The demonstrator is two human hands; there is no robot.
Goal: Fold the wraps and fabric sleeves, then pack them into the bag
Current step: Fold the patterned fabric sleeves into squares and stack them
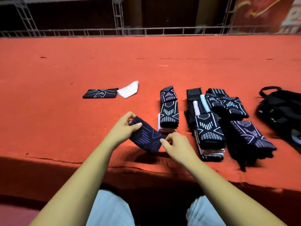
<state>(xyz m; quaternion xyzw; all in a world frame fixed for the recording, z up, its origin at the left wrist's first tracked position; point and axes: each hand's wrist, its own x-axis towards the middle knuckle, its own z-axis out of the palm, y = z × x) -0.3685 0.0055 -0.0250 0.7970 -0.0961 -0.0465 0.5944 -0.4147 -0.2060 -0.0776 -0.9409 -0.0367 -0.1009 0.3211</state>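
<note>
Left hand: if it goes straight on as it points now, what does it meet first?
Past the sleeve it grips, the left hand would probably meet the nearest folded pile; depth is unclear.

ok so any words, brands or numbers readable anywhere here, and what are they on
No text is readable.
red banner: pale shapes, maybe big characters, too blurred to read
black bag: small white marks, too small to read
dark sleeve and folded stacks: line patterns only, no lettering

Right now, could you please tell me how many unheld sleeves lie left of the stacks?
2: a black patterned sleeve and a white sleeve at its right end, both flat on the red cloth. None looks hidden there.
</note>
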